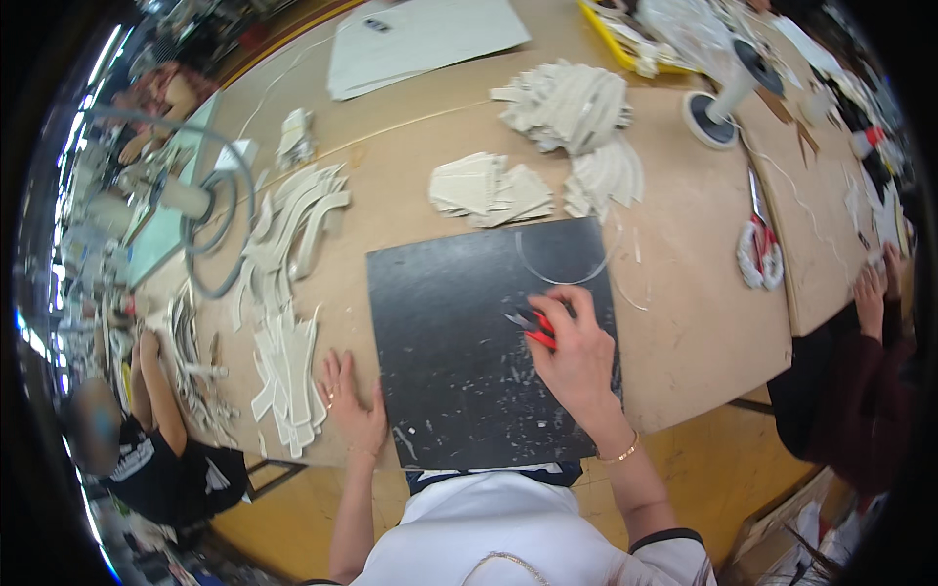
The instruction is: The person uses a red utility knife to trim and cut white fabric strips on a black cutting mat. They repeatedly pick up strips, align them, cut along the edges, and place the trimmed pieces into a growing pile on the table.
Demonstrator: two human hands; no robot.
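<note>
My right hand [578, 356] is closed around small red-handled nippers [542, 334], held above a black cutting board [449, 332]. Their dark jaws point left. White specks are scattered over the board. Just beyond the nippers, a thin, pale, curved strip [559, 281] lies across the board's far right part. My left hand [355, 408] rests on the table with its fingers spread, beside the board's left edge. Close to its fingertips is a pile of flat, off-white cut pieces [283, 376]. Nothing shows in that hand.
Beyond the board lie stacks of off-white pieces [489, 188] and a larger fanned heap [567, 103]. Red-handled scissors [758, 254] lie at right, near a white spool-shaped stand [713, 117]. Curved strips [303, 210] and a grey hose [234, 264] are at left. Other people sit on both sides.
</note>
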